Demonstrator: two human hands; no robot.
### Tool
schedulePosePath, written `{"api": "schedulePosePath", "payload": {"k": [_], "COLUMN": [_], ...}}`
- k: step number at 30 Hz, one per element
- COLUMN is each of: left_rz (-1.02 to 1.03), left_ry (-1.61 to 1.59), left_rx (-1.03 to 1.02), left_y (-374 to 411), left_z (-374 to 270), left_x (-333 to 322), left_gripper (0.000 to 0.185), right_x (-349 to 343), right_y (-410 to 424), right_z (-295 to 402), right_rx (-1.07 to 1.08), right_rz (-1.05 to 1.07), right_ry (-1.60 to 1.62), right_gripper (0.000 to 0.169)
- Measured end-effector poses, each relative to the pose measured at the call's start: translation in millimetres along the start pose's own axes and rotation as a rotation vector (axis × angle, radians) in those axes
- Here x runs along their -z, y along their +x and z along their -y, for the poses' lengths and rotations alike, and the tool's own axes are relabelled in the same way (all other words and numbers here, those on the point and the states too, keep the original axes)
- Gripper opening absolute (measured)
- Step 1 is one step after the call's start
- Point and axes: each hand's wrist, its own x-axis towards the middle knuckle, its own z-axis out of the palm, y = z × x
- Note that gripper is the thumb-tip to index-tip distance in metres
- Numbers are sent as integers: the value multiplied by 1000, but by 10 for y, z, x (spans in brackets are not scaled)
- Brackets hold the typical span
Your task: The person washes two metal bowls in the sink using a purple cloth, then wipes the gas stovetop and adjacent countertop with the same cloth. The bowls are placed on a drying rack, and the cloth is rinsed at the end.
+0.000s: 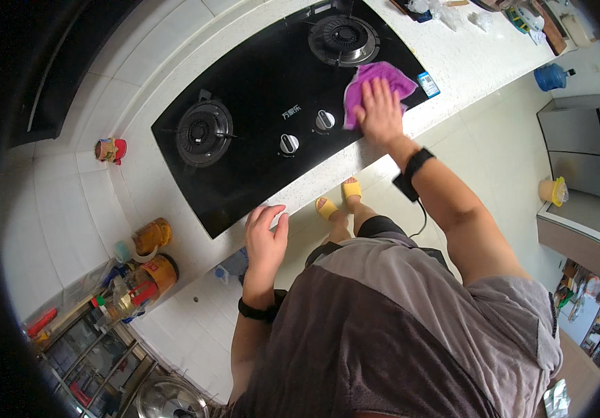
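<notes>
A black glass gas hob (258, 89) is set in a white speckled countertop (448, 57). My right hand (381, 109) lies flat, fingers spread, on a purple cloth (401, 83) over the hob's right front part. The cloth reaches close to the right burner (344, 39) and the right control knob (325, 120). Near the counter's front edge, left of the left knob (289, 143), my left hand (266, 235) is empty with its fingers loosely bent. The left burner (204, 133) stands farther left. A blue and white sticker (428, 85) marks the hob's right corner.
Oil bottles (153, 235) and a large orange-labelled bottle (161, 274) stand at the left by the tiled wall. A small red and brown figure-shaped container (110, 150) is on the back left. Plastic bags (451, 15) lie on the far right counter. A metal pot lid (172, 399) is at bottom left.
</notes>
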Motion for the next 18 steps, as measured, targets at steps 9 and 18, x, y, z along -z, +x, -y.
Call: {"api": "schedulePosePath", "payload": {"k": [9, 18], "left_rz": [-45, -48], "left_ry": [-6, 5], "left_rx": [52, 49], "left_y": [-110, -121], "left_z": [131, 214], "left_x": [29, -3], "left_gripper": [14, 15], "right_x": [-59, 56], "right_y": [-90, -253], "right_z": [-26, 99], "right_rx": [68, 150], "right_rz": [13, 96], "right_ry": [-31, -15], "right_gripper": [66, 70]}}
